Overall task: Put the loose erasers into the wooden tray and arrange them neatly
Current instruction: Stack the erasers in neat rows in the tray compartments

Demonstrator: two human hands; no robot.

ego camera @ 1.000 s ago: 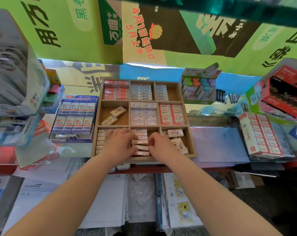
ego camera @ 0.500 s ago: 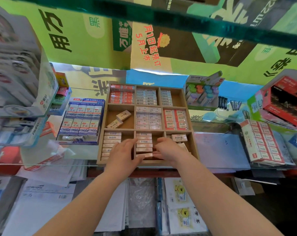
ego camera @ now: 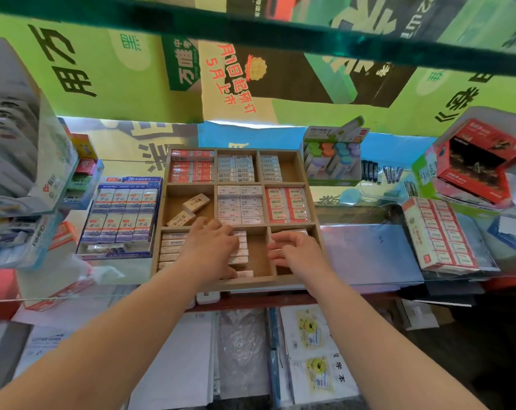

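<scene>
Head view: in the tray's [ego camera: 245, 287] near middle compartment, the eraser column [ego camera: 242, 255] lies with its long sides left-right, under the left hand's [ego camera: 211, 250] flat, pressed-together fingers [ego camera: 218, 229]. The right hand [ego camera: 298, 253] hovers just beside, loosely spread, seemingly empty.

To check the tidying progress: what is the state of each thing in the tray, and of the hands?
Tray: lying flat, partly filled.
Two loose erasers: askew, middle-left compartment.
Eraser stack: neat, bottom-middle compartment.
Left hand: flat on the stack.
Right hand: open, holding nothing visible.
</scene>
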